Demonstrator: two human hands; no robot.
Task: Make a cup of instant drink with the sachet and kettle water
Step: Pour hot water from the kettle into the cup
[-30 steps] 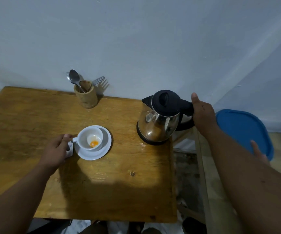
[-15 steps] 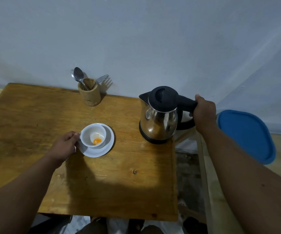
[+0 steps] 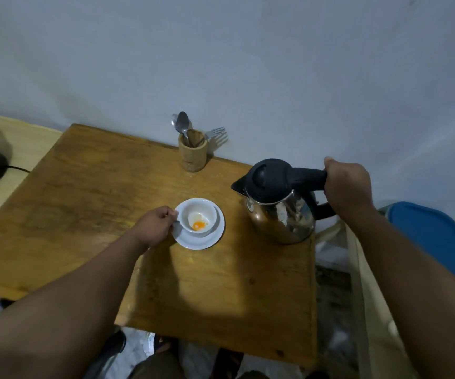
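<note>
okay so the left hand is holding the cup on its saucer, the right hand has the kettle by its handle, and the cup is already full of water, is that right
Not quite. The head view shows the cup holds only orange powder at its bottom, no water yet. The rest stands: the left hand holds the cup on its saucer, and the right hand grips the kettle by its handle.

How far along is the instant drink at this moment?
Done: orange powder already lies in the bottom of the white cup on its saucer. In hand: the left hand steadies the cup by its handle while the right hand grips the kettle by its black handle, spout facing the cup. Left: no water shows in the cup, so pouring and stirring remain; spoons stand in the wooden holder.
</note>
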